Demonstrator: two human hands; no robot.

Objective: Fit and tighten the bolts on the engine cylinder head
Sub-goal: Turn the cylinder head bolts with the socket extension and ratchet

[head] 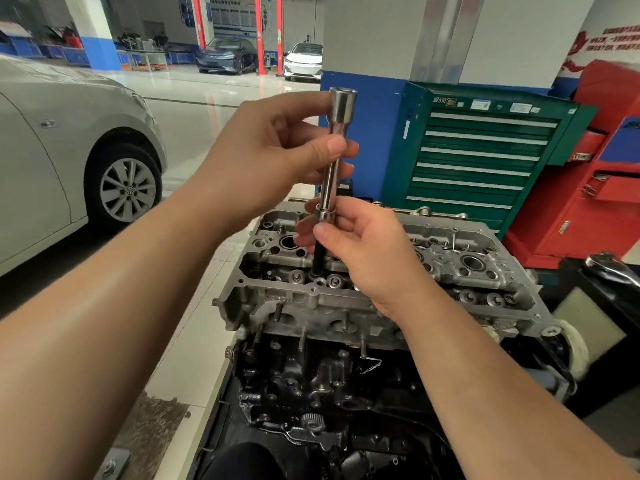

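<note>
A: Where was the cylinder head?

B: It sat bare on top of the dark engine block, straight ahead of the person and below both hands, with its valve springs and bolt holes exposed.

A: And what were the hands doing?

B: Both were on a long chrome extension bar that stood nearly upright over the left part of the head. The left hand gripped the upper shaft, thumb laid across the front and fingers curled behind, just under the wide socket-shaped top end. The right hand pinched the lower end between thumb and fingertips, right where the chrome collar met a dark bolt.

A: Where did the bolt go?

B: Its lower end reached down into a hole in the head, between the valve springs. How deep it sat I could not tell.

A: Anything around the engine?

B: A green tool cabinet with many drawers stood just behind the head, a red tool cabinet to its right. A silver car was parked on the left, and two more cars stood far off across the glossy floor.
</note>
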